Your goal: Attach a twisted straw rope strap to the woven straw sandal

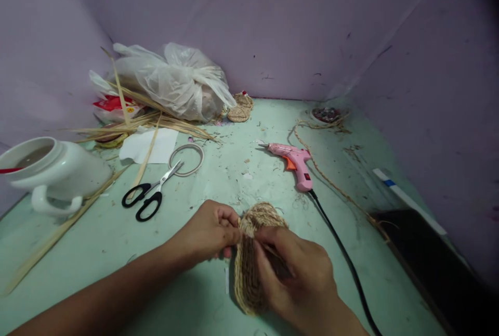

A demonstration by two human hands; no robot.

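Observation:
A woven straw slipper (248, 286) lies on the table at the lower middle, its braided strap arching over the sole at the far end. My left hand (212, 232) is closed at the strap's left edge, thumb against curled fingers. From the right, my right hand (298, 268) pinches at the strap's near edge and covers part of the sole. Whatever small piece may be between the right fingertips is hidden. Farther off, a pink glue gun (292, 162) rests on its side, its nozzle pointing left.
Black-handled scissors (152, 193) touch a tape roll (199, 156) at left. A white mug-like pot (74, 169) stands beyond dried straw strips (62, 232). Behind are a tied plastic bag (175, 78) and a small slipper (239, 112). A black cord (346, 258) and dark flat panel (424, 258) lie right.

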